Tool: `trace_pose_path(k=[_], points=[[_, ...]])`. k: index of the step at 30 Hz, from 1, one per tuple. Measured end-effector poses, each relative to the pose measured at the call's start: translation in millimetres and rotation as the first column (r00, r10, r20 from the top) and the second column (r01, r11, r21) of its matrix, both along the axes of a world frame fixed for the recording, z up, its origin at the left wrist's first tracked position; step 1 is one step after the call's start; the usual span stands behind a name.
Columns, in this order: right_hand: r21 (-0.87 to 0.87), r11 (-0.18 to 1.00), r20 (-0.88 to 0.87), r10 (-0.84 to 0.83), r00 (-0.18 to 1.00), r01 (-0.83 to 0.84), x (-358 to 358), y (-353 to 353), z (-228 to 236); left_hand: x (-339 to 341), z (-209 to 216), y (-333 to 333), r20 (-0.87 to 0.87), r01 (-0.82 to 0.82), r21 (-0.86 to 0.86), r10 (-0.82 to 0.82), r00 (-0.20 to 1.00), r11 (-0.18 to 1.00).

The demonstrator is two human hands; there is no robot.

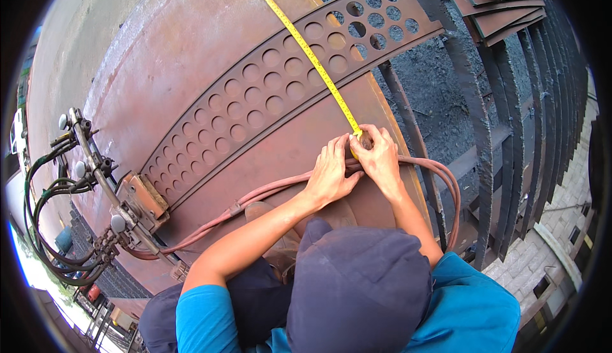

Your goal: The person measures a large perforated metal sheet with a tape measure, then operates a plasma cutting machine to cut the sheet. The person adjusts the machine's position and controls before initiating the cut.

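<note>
A yellow tape measure (310, 55) stretches from the far edge across a perforated curved metal strip to my hands. My right hand (380, 160) is closed around its near end, fingers bent over a dark rounded part that is mostly covered. Beside it, my left hand (331, 173) has its fingertips pressed on the tape at the same spot. The perforated strip (261, 101), with rows of round holes, lies on a large rusty steel plate (280, 155). Under my wrists passes a bundle of reddish hoses (274, 190).
On the left stands a cutting machine (143, 200) with rods, knobs and dark looped hoses (39, 219). Right of the plate's edge, upright steel slats (475, 130) stand over dark debris, with gaps between them. Small stacked plates (503, 8) rest at the far right. Paving (519, 283) lies beyond.
</note>
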State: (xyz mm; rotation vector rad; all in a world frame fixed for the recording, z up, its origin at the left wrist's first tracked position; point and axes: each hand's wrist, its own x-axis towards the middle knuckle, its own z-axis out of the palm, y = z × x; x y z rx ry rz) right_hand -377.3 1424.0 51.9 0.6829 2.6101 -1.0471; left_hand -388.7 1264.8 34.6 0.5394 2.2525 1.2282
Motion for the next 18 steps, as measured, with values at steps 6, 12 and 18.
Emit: trace_pose_path(k=[6, 12, 18], points=[[-0.042, 0.997, 0.055, 0.061, 0.997, -0.059, -6, 8, -6, 7, -13, 25, -0.110, -0.175, -0.014, 0.172, 0.979, 0.985], [-0.101, 0.991, 0.047, 0.089, 0.995, -0.084, -8, 13, -8, 5, -20, 35, -0.164, -0.217, 0.006, 0.216, 0.963, 0.976], [-0.170, 0.978, 0.136, 0.141, 0.981, -0.117, -14, 21, 4, 7, -27, 29, -0.140, -0.200, 0.041, 0.204, 0.969, 0.979]])
